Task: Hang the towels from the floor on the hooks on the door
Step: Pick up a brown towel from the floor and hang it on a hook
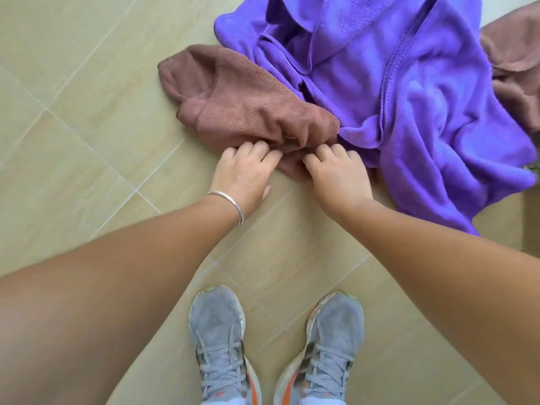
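A crumpled brown towel [233, 103] lies on the tiled floor, its right part tucked under a large purple towel [409, 92]. Both my hands reach down to the brown towel's near edge. My left hand [248, 171], with a silver bracelet on the wrist, curls its fingers into the bunched edge. Beside it, my right hand [336, 173] grips the same edge, fingertips buried in the folds. More brown cloth [514, 65] shows past the purple towel at the right edge. No door or hooks are in view.
The beige tiled floor [87, 112] stretches to the left and around my two grey sneakers [222, 349], which stand just behind the hands. The towel pile fills the upper right of the view.
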`<act>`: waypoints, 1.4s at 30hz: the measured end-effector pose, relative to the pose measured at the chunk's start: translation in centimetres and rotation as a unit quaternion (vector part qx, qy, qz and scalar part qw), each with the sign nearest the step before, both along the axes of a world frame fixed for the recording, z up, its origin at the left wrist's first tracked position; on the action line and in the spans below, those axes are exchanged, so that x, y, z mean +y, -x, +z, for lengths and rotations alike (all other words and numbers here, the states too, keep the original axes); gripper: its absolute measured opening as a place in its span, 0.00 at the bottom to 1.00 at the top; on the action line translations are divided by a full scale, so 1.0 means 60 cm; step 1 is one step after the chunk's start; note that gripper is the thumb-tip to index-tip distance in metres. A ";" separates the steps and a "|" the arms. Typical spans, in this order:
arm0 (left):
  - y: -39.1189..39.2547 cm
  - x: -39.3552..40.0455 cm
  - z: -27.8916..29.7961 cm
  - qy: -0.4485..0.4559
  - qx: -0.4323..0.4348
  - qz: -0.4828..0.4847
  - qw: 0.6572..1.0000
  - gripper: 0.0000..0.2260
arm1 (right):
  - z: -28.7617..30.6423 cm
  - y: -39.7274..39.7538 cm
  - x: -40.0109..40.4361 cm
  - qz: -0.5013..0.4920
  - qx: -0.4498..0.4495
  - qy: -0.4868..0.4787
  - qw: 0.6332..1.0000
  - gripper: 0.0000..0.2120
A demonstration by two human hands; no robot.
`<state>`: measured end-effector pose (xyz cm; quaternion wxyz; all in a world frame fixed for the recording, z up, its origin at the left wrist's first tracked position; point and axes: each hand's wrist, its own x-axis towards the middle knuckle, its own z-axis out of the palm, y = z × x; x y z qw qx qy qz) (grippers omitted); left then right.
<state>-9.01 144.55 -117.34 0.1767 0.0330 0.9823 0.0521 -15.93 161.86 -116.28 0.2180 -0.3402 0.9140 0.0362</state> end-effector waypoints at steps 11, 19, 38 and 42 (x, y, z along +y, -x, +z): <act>0.018 -0.058 0.221 -0.055 -0.040 0.215 0.974 0.28 | 0.289 0.083 -0.080 -0.007 -0.029 0.242 0.970 0.10; 0.085 -0.164 0.533 -0.134 0.019 0.319 0.938 0.19 | 0.645 0.179 -0.247 0.046 -0.018 0.301 0.952 0.10; 0.049 -0.408 0.997 -0.169 0.300 0.396 0.852 0.18 | 1.149 0.188 -0.555 0.050 -0.046 0.343 0.937 0.05; 0.037 -0.445 1.034 -0.144 0.291 0.426 0.844 0.18 | 1.197 0.168 -0.588 0.071 -0.039 0.351 0.933 0.05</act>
